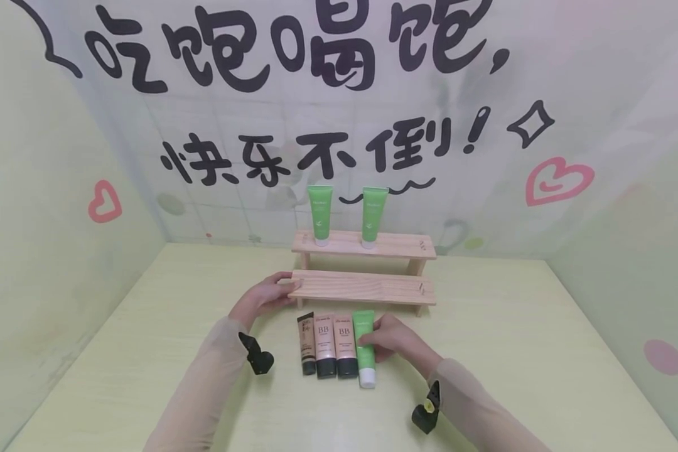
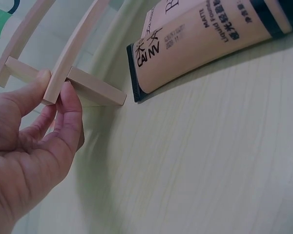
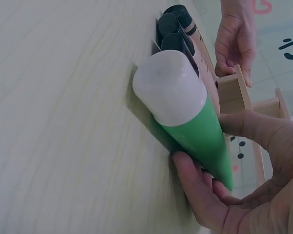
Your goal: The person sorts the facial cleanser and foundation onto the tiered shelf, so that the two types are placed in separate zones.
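My left hand (image 1: pixel 269 294) pinches the left end of the lower step of a two-tier wooden stand (image 1: pixel 361 287); the left wrist view shows thumb and fingers around the board's end (image 2: pixel 53 90). My right hand (image 1: pixel 394 338) holds a green tube (image 1: pixel 365 345) with a white cap between thumb and fingers. That tube lies at the right end of a row, beside two pink BB cream tubes (image 1: pixel 324 345) with black caps. Leftmost in the row is a tan liquid foundation tube (image 1: pixel 306 345). Two more green tubes (image 1: pixel 320 215) stand cap-down on the upper step.
The stand sits toward the back of the pale wood-grain table (image 1: pixel 192 282). Behind it rises a white backdrop (image 1: pixel 243 113) with large black lettering. Side panels with pink hearts (image 1: pixel 105 201) and dots border the table left and right.
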A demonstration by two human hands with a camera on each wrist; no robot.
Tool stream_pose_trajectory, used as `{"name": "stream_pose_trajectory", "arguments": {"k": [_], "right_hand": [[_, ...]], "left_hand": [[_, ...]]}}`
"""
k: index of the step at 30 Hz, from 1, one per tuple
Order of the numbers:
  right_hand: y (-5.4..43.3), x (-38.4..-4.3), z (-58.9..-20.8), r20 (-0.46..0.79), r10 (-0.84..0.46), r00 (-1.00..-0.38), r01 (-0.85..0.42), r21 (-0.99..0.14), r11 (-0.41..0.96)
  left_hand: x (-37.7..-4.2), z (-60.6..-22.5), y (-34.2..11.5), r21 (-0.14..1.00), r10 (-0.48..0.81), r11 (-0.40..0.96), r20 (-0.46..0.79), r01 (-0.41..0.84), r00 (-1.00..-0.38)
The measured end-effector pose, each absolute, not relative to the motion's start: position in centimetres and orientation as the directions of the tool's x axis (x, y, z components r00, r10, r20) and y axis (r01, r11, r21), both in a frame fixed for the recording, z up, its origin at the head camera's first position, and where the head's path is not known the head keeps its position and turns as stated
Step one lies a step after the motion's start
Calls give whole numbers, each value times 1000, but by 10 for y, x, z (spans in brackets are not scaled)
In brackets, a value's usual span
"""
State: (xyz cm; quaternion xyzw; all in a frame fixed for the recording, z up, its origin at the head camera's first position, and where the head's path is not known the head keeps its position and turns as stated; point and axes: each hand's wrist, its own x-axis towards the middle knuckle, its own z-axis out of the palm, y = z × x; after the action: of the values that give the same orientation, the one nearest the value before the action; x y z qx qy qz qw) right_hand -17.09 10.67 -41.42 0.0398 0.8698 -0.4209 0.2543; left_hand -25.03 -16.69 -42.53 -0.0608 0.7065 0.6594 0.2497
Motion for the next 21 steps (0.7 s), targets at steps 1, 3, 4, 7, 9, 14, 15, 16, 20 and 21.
{"name": "stream_pose_trajectory", "arguments": {"k": [1,3,4,7,9,14,15,16,20,21], "right_hand": [[106,-171,-414,-475,-147,-868,280,-711,645],[106,-172,-413,-470,-152,-869,273,-713,645],[106,-172,-413,-468,-155,-870,270,-715,645],[107,-172,-413,-464,-152,-873,272,-720,639],[107,-172,-413,-464,-149,-873,275,-722,634],[109,-172,-415,-469,-137,-873,295,-729,618],[109,-172,-415,-469,-136,-873,298,-731,614],[109,-172,-416,-468,-135,-873,298,-733,612],[111,-171,-415,-467,-137,-874,297,-735,609],[112,-171,-416,-466,-139,-874,297,-737,607]], "left_hand": [[-250,-425,-167,902,242,121,-433,-415,-868],[-250,-425,-167,902,242,119,-432,-415,-869],[-250,-425,-167,902,241,115,-432,-416,-869],[-250,-424,-168,903,244,107,-429,-416,-870],[-250,-424,-167,904,248,103,-427,-415,-870],[-250,-425,-167,903,253,99,-429,-418,-867],[-250,-425,-167,903,252,100,-430,-419,-867],[-250,-425,-167,902,250,100,-431,-419,-867],[-249,-425,-166,901,243,109,-433,-420,-868],[-249,-425,-166,901,242,109,-433,-419,-868]]}}
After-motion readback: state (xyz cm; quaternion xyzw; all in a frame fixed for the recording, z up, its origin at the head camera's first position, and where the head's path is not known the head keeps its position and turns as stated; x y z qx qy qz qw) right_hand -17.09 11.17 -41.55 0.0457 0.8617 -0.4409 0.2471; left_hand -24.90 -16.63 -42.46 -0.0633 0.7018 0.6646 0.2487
